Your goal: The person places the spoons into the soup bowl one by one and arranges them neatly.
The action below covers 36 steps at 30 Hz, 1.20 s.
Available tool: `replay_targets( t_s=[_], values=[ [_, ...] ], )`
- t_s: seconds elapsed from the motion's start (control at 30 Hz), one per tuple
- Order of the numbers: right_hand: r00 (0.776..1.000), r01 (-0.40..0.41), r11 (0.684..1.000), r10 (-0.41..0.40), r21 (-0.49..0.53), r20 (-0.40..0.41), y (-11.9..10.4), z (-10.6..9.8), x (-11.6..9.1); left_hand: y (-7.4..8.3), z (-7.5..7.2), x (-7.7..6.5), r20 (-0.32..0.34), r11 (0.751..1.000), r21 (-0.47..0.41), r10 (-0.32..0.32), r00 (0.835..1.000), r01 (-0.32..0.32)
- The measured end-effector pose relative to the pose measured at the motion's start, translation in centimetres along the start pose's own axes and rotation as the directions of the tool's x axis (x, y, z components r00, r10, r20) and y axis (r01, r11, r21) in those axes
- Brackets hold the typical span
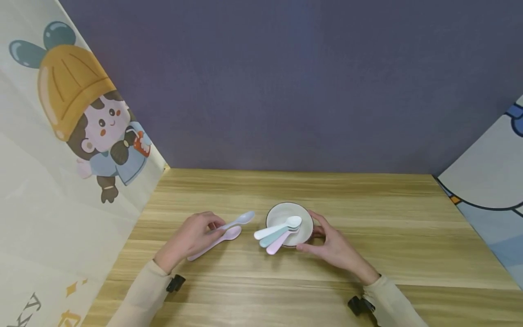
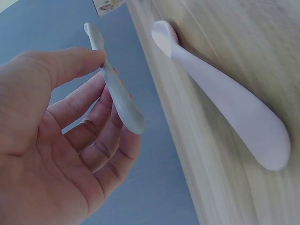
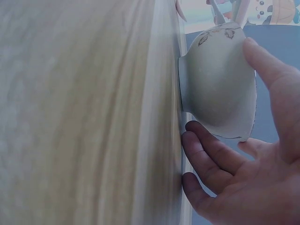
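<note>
My left hand (image 1: 196, 234) pinches a pale blue spoon (image 1: 245, 218) between thumb and fingers, its bowl end pointing right; the left wrist view shows the spoon (image 2: 119, 96) raised off the table. Just beside it, a pale pink spoon (image 1: 233, 233) lies on the table. My right hand (image 1: 337, 249) holds a white bowl (image 1: 278, 214) by its right side, thumb and forefinger at the rim. A white spoon (image 1: 269, 231), a teal spoon (image 1: 268, 239) and a pink spoon (image 1: 276, 245) lean in the bowl, handles over its left front edge.
The wooden table (image 1: 261, 290) ends at a dark blue-grey panel (image 1: 261, 91). A pale wall (image 1: 32, 172) with a cartoon figure stands on the left, and another printed panel (image 1: 490, 168) on the right. Dark clips (image 1: 175, 283) sit at both sleeves.
</note>
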State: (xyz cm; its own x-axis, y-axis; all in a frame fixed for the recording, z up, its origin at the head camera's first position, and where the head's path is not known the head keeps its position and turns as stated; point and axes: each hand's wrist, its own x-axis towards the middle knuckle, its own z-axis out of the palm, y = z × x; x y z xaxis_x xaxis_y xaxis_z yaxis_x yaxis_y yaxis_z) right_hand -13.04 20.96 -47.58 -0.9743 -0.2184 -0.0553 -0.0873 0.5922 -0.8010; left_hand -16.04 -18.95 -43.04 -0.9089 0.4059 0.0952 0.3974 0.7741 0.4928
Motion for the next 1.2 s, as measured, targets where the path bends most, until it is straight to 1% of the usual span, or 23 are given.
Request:
replay_targets(
  t_s=[0.47, 0.9, 1.2],
  values=[
    [1.000, 0.005, 1.000, -0.005, 0.003, 0.002, -0.1, -0.1, 0.0, 1.1, 0.3, 0.8, 0.017, 1.000, -0.021, 0.024, 1.000, -0.024],
    [1.000, 0.009, 1.000, -0.009, 0.005, -0.001, 0.1, 0.0, 0.1, 2.4, 0.5, 2.1, 0.024, 0.998, -0.043, 0.046, 0.999, -0.044],
    [1.000, 0.004, 1.000, -0.004, 0.012, 0.000, 0.0, 0.0, 0.1, 2.9, 0.9, 2.7, 0.027, 0.997, -0.055, 0.056, 0.998, -0.054]
  ],
)
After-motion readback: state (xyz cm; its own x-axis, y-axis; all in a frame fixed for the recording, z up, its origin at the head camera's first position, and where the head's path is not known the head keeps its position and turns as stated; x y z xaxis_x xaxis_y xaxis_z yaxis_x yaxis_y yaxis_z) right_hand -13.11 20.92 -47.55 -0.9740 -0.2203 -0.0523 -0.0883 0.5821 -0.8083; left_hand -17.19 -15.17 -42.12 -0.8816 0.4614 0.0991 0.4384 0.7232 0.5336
